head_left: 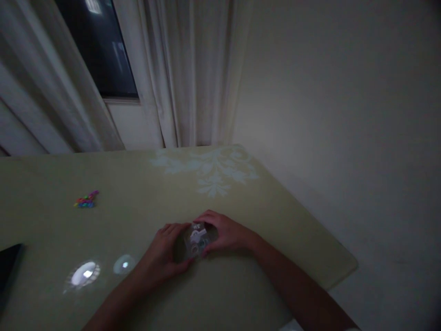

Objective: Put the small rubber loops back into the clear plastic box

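Note:
A small clear plastic box (197, 239) with white marks and ring shapes on it is between my two hands, low over the table or resting on it; I cannot tell which. My left hand (170, 248) grips its left side, thumb at the near edge and fingers at the far edge. On the other side, my right hand (220, 232) curls around the box in the same way, its thumb by the near right corner. What lies inside the box is too dim and small to make out.
A little heap of bright coloured pieces (86, 200) lies on the pale green table (138, 184) to the left. At the left edge is a dark flat object (10, 264). Curtains (193, 73) and a dark window (103, 50) stand behind; a wall (337, 115) borders the right side.

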Demonstrator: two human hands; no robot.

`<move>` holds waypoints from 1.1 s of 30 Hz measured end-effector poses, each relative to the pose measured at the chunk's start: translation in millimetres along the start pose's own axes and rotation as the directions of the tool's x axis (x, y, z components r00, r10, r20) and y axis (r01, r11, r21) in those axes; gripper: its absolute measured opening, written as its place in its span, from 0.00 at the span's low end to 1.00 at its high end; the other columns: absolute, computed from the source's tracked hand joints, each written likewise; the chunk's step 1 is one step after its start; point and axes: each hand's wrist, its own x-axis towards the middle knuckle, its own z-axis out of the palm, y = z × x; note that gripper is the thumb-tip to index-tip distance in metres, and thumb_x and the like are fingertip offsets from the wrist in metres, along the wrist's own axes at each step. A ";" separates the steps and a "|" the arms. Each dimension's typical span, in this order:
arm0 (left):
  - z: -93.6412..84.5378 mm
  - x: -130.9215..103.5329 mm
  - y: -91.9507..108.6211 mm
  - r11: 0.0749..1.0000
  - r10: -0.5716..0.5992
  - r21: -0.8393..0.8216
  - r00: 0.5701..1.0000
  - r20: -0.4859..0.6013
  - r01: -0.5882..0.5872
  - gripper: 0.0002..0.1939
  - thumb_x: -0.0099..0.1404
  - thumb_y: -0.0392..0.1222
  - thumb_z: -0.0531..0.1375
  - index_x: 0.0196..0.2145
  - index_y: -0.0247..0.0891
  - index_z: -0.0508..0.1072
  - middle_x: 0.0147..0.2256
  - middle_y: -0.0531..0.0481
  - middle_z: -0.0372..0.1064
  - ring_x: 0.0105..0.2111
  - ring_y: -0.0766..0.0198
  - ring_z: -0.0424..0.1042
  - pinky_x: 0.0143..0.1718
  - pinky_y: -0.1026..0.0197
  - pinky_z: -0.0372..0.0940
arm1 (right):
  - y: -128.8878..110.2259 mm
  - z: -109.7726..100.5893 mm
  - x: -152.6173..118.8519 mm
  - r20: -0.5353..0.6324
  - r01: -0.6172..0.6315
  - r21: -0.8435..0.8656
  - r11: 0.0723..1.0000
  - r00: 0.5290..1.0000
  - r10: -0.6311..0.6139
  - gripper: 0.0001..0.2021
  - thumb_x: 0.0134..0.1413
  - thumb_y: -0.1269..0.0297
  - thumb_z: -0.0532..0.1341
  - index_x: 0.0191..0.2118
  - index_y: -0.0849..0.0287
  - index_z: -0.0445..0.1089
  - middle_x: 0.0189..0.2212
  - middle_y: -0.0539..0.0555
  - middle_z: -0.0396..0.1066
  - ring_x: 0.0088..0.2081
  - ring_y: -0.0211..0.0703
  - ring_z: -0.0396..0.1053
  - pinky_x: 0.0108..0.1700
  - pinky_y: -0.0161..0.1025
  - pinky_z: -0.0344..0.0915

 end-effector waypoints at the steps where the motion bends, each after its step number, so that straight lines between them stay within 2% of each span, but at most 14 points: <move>1: -1.0 1.0 2.4 1.000 -0.009 -0.012 1.000 -0.008 0.009 0.36 0.54 0.45 0.71 0.60 0.46 0.71 0.52 0.42 0.79 0.50 0.44 0.78 0.51 0.45 0.74 | 0.6 0.7 0.2 -0.002 0.004 0.016 1.000 1.000 -0.004 0.41 0.46 0.50 0.79 0.64 0.57 0.70 0.56 0.60 0.71 0.56 0.51 0.71 0.59 0.45 0.68; 4: -4.7 4.4 9.4 0.999 -0.030 -0.035 1.000 -0.004 0.030 0.34 0.53 0.43 0.69 0.59 0.45 0.72 0.50 0.43 0.80 0.48 0.45 0.79 0.49 0.47 0.75 | 0.5 2.2 0.1 0.004 -0.013 0.060 0.998 1.000 0.013 0.41 0.45 0.50 0.80 0.64 0.56 0.70 0.56 0.59 0.71 0.53 0.48 0.72 0.54 0.42 0.70; 9: -7.3 5.8 14.8 0.998 -0.041 -0.047 0.999 0.003 0.041 0.33 0.52 0.41 0.69 0.57 0.44 0.72 0.49 0.42 0.80 0.47 0.45 0.79 0.47 0.46 0.76 | -3.7 0.5 -1.1 0.004 -0.018 0.078 0.997 1.000 0.017 0.39 0.46 0.51 0.80 0.64 0.55 0.71 0.56 0.58 0.71 0.53 0.48 0.72 0.53 0.41 0.70; 14: -8.9 6.3 20.2 0.994 -0.075 -0.071 0.996 0.043 0.078 0.35 0.54 0.40 0.69 0.60 0.44 0.69 0.53 0.40 0.78 0.51 0.44 0.77 0.51 0.45 0.74 | -2.2 -0.4 -1.1 -0.022 0.044 0.090 0.995 0.999 -0.043 0.39 0.47 0.55 0.80 0.64 0.52 0.70 0.58 0.58 0.70 0.57 0.50 0.70 0.56 0.44 0.69; 17: -8.7 6.0 21.2 0.994 -0.091 -0.055 0.994 0.063 0.095 0.36 0.56 0.41 0.69 0.62 0.43 0.68 0.55 0.39 0.76 0.54 0.43 0.75 0.54 0.44 0.73 | 0.0 -0.9 -0.2 -0.052 0.059 0.071 0.996 0.997 -0.055 0.39 0.45 0.55 0.81 0.63 0.52 0.71 0.56 0.58 0.71 0.55 0.51 0.71 0.54 0.45 0.70; 22: -2.8 2.5 10.9 0.997 -0.074 0.004 0.997 -0.015 0.074 0.41 0.61 0.40 0.67 0.70 0.42 0.60 0.60 0.37 0.71 0.59 0.43 0.72 0.59 0.41 0.71 | -1.2 -3.9 0.2 -0.149 0.109 0.003 0.994 0.983 -0.107 0.40 0.45 0.52 0.81 0.63 0.54 0.70 0.54 0.59 0.71 0.53 0.49 0.72 0.53 0.45 0.71; 24: -1.5 2.1 4.8 0.992 -0.120 0.022 0.990 -0.069 0.122 0.40 0.63 0.40 0.65 0.71 0.43 0.57 0.62 0.37 0.67 0.59 0.44 0.73 0.59 0.41 0.72 | 0.9 -5.9 -0.1 -0.248 0.040 -0.050 0.998 0.967 -0.051 0.40 0.45 0.52 0.81 0.63 0.54 0.69 0.55 0.59 0.70 0.51 0.49 0.72 0.54 0.47 0.72; 28: -2.8 3.5 -6.8 0.968 -0.245 0.013 0.951 -0.187 0.252 0.34 0.69 0.41 0.61 0.70 0.44 0.58 0.64 0.37 0.60 0.54 0.48 0.76 0.55 0.42 0.75 | 14.4 -10.9 -0.7 -0.427 -0.253 -0.186 0.949 0.891 0.154 0.38 0.46 0.57 0.80 0.62 0.58 0.68 0.56 0.61 0.68 0.53 0.52 0.71 0.59 0.51 0.69; 30: -4.3 4.5 -11.3 0.967 -0.245 0.005 0.939 -0.239 0.254 0.31 0.69 0.39 0.60 0.68 0.45 0.60 0.64 0.38 0.58 0.51 0.51 0.77 0.54 0.42 0.76 | 22.7 -13.3 -1.1 -0.464 -0.377 -0.244 0.894 0.854 0.234 0.37 0.46 0.59 0.80 0.61 0.61 0.69 0.56 0.63 0.69 0.57 0.56 0.68 0.62 0.54 0.66; 33: -6.3 5.7 -13.8 0.980 -0.188 0.009 0.944 -0.272 0.198 0.31 0.68 0.34 0.58 0.67 0.49 0.63 0.65 0.40 0.57 0.53 0.50 0.75 0.55 0.42 0.76 | 32.7 -15.0 -1.8 -0.481 -0.455 -0.277 0.847 0.828 0.288 0.37 0.47 0.58 0.79 0.61 0.63 0.69 0.56 0.64 0.70 0.59 0.58 0.67 0.64 0.54 0.64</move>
